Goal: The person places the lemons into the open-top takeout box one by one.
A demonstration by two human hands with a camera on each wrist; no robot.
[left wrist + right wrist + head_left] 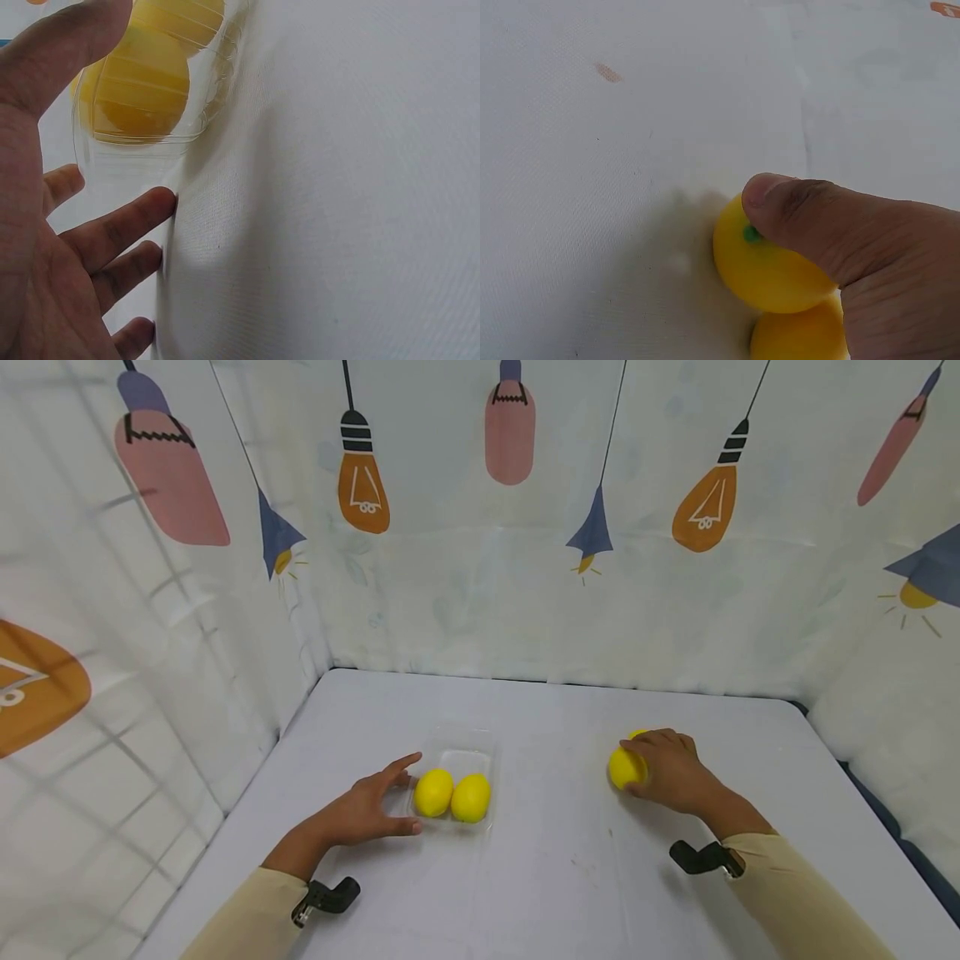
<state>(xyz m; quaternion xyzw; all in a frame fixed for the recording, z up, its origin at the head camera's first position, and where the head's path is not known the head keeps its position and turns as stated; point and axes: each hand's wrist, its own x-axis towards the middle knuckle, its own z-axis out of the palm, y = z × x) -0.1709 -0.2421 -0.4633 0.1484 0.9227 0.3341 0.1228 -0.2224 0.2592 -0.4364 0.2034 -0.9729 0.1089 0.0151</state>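
right hand (855,247) grips a lemon (761,262); wrist view reveals second lemon (799,337) beneath.

Four lemons — two in the one clear tray (457,752), two (769,262) outside.

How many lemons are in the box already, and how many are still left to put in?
Two lemons already lie side by side in the clear tray. The left hand rests open against the tray's side. The right hand grips one lemon on the table, with a second lemon right beside it. So two look done, and two are still outside the tray.
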